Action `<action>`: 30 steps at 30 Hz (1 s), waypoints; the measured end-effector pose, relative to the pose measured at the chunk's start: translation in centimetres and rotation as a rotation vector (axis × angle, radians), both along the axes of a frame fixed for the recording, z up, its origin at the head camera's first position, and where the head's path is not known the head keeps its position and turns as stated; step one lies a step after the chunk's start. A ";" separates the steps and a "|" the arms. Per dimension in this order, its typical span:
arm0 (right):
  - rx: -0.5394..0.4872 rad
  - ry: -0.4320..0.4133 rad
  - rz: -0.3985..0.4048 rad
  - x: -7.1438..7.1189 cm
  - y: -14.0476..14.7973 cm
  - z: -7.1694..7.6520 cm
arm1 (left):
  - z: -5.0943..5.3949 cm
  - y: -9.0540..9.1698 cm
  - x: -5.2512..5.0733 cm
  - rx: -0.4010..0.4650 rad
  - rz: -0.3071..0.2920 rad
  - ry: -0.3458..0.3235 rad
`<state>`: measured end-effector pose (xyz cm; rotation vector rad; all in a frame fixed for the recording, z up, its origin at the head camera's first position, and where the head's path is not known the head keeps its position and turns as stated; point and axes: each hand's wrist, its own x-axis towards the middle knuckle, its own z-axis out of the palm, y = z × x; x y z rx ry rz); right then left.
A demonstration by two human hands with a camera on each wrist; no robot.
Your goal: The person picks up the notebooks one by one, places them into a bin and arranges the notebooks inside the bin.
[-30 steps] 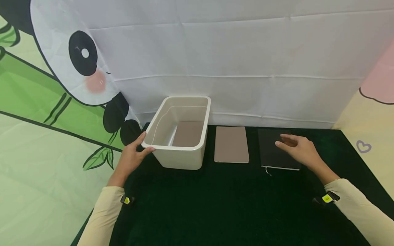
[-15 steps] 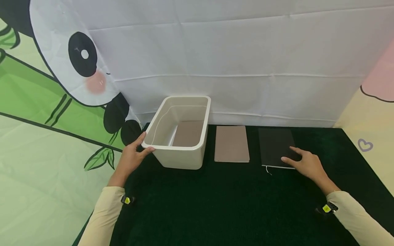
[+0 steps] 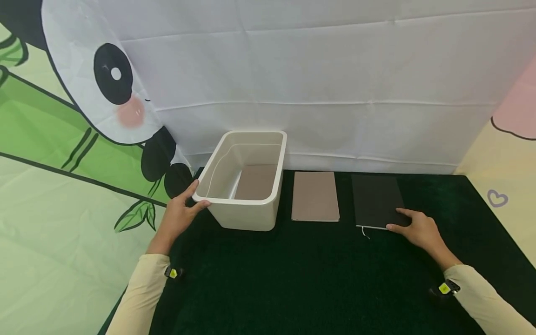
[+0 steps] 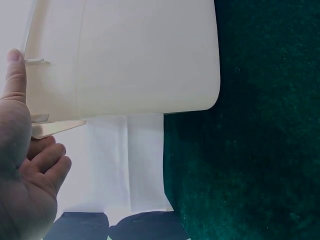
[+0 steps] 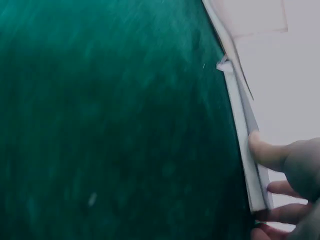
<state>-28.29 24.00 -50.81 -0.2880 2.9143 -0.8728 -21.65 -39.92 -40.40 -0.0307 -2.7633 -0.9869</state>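
My left hand (image 3: 177, 215) grips the near-left corner of a cream plastic bin (image 3: 240, 216), thumb and fingers about its rim; the left wrist view shows the thumb (image 4: 15, 75) along the rim. Inside the bin a flat brown-pink piece (image 3: 257, 181) covers part of the bottom. To the right, my right hand (image 3: 420, 229) holds a black notebook (image 3: 377, 200) by its near-right corner. The right wrist view has the thumb (image 5: 270, 152) near the notebook's page edge (image 5: 242, 130) and the fingers around the corner. A white ribbon (image 3: 364, 231) hangs from it.
Between bin and black notebook lies a brown-pink notebook (image 3: 315, 197), flat. A dark green cloth (image 3: 310, 279) covers the table. Behind stands a white fabric backdrop (image 3: 318, 70), with a printed panda (image 3: 113, 88) at the left.
My right hand has come down from above the black notebook to its near-right corner, moving right and nearer me. The left hand and bin have stayed put.
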 end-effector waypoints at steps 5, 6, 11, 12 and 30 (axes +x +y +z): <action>-0.038 0.003 -0.058 0.2 -0.9 0.4 | -0.1 0.0 0.0 -0.003 0.001 0.007; -0.045 0.010 -0.068 0.2 -1.1 0.5 | -0.1 0.0 0.0 -0.004 0.000 0.011; -0.092 -0.024 -0.110 0.2 -1.5 0.9 | 0.0 0.1 -0.1 -0.010 0.000 0.021; -0.107 -0.050 -0.117 0.1 -1.5 1.0 | 0.0 0.1 -0.1 -0.011 0.000 0.023; -0.464 -0.409 -0.075 -1.5 0.4 4.1 | -0.3 -0.2 -0.3 -0.003 -0.012 0.032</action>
